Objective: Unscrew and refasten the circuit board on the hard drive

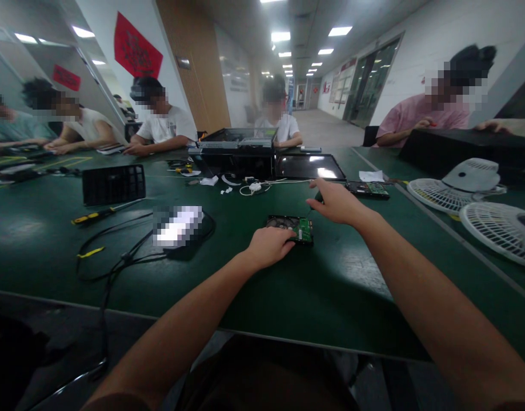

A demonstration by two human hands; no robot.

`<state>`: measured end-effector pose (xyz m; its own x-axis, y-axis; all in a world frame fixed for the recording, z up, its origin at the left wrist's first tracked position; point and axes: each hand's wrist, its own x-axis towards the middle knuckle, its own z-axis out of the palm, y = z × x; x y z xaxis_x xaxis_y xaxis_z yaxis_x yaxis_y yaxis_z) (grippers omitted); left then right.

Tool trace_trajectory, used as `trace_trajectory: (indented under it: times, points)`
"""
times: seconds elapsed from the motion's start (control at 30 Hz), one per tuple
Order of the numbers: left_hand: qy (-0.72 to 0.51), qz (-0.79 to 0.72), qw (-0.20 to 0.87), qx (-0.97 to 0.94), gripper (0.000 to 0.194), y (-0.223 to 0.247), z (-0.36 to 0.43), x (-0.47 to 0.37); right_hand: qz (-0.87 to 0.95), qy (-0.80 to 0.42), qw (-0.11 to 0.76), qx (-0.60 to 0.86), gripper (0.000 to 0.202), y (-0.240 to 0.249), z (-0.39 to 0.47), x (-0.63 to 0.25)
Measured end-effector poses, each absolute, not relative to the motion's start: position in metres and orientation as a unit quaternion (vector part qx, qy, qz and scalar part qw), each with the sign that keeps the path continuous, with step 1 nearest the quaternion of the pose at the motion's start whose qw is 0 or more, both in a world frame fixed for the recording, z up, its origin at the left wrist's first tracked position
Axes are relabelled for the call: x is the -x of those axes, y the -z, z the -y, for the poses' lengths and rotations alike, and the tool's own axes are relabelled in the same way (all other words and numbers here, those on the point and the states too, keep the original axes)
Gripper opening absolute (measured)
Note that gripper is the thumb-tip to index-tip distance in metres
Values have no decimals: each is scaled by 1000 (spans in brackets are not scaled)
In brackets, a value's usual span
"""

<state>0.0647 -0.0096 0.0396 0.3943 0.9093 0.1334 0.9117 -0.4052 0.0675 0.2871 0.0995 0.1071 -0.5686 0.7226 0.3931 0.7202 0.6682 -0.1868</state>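
A hard drive (305,229) lies flat on the green table, its green circuit board facing up. My left hand (271,245) is closed on the drive's near left side, with the thumb over the board and part of the drive hidden under the fingers. Above the drive's right end, my right hand (334,201) grips a small screwdriver (318,197) by its dark handle. Its thin shaft points down toward the board's right edge; whether the tip touches is too small to tell.
Beyond the drive stands an open black computer case (232,160), with a dark flat panel (309,166) beside it. Another circuit-board drive (369,189) lies at right, near white fan grilles (493,231). At left are a yellow-handled screwdriver (95,216), black cables (125,258) and a lit phone-like screen (179,226). Several people sit around.
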Motion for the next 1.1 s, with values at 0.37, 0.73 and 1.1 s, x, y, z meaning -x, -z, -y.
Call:
trace_trajectory:
  times: [0.37,0.73,1.1]
  points:
    - [74,540,8,838,30,-39,8,-64,870,8,202,450,53,-110,-94,-286]
    - [68,543,1,837,31,-41,9,-65,882,-27,236,407,49,-107,-98,-284]
    - [73,542,10,837,32,-38,9,-64,884,-20,212,416,49,-110,-95,-287]
